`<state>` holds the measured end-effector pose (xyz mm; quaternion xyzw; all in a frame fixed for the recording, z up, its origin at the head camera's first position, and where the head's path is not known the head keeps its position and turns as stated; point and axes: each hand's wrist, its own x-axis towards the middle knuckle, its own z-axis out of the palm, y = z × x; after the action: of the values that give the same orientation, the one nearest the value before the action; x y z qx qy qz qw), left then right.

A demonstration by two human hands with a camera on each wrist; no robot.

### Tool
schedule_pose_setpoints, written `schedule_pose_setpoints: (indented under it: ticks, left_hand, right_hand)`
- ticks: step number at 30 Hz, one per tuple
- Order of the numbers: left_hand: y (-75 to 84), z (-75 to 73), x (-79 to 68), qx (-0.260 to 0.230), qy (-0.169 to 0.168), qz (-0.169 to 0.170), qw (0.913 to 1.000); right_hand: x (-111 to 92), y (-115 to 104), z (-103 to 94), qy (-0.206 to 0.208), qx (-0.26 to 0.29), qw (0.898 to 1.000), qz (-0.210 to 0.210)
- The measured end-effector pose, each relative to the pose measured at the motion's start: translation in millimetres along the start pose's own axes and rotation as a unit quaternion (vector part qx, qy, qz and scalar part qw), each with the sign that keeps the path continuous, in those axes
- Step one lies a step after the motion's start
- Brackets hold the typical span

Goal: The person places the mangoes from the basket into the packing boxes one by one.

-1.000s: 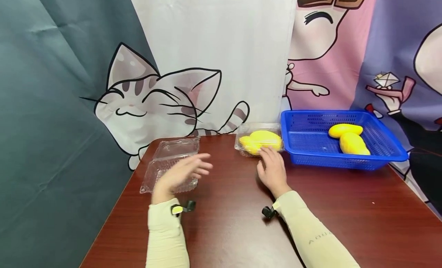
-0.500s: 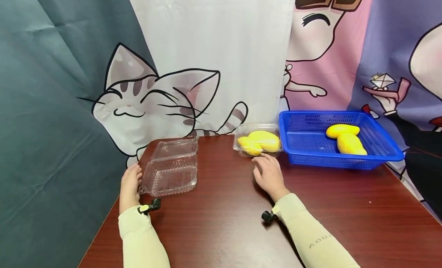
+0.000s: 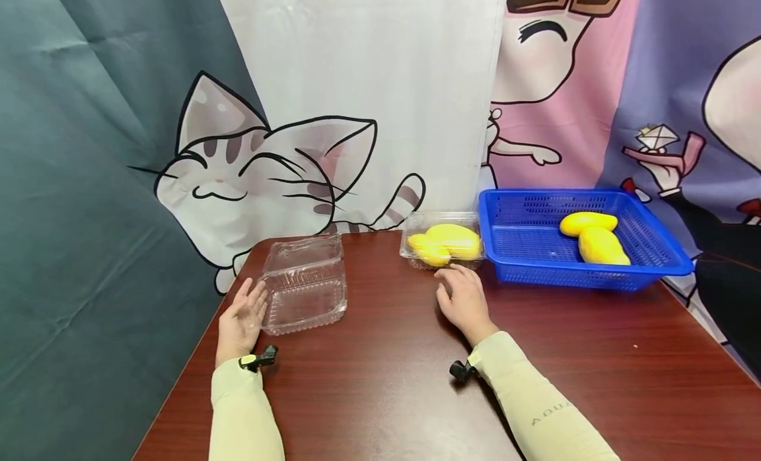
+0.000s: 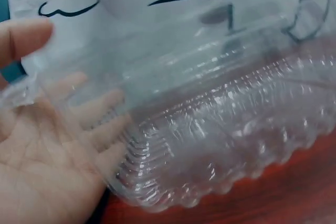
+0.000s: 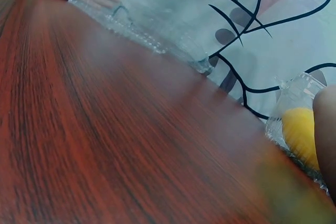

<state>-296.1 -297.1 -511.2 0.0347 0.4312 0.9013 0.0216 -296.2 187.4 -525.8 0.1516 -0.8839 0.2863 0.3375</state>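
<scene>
A hinged clear plastic clamshell box (image 3: 306,302) lies with its lid folded back at the left of the table. My left hand (image 3: 240,316) is at its left side, palm turned toward it. In the left wrist view, extended fingers (image 4: 100,114) show through the clear wall, with the thumb apart from them. My right hand (image 3: 465,302) rests at the front of a second clamshell box (image 3: 410,248) with two mangoes (image 3: 454,241) inside, its fingers loosely bent and gripping nothing. Whether its fingertips touch that box I cannot tell.
A blue plastic basket (image 3: 523,249) stands at the back right, close against the filled box, with two more mangoes (image 3: 602,246) at its right side. A printed curtain (image 3: 440,117) hangs behind the dark red-brown wooden table (image 3: 386,382).
My left hand has gone from over the empty clamshell box to its left side, then slightly rightward, the box shifting right with it. My right hand has drawn back slightly from the filled box.
</scene>
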Motion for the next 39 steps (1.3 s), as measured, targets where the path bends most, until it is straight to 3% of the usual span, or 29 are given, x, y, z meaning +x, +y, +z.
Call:
schedule_pose_setpoints:
  ticks: [9,15,23,39]
  left_hand:
    - [-21.7,11.4,8.1,0.098,-0.038,0.042,0.9935]
    - [-32.5,21.4,9.9,0.109,-0.028,0.043,0.9928]
    - [-50.9,43.1,12.0,0.142,-0.053,0.045,0.9875]
    - [-71.6,62.6,13.0,0.139,-0.075,0.049,0.9862]
  right_hand:
    - [-1,1,1.6,-0.002,0.004,1.0,0.004]
    - [-1,1,1.8,-0.004,0.009,1.0,0.002]
    - [0,1,2.2,-0.009,0.016,1.0,0.009]
    - [0,3,1.5,-0.019,0.015,1.0,0.014]
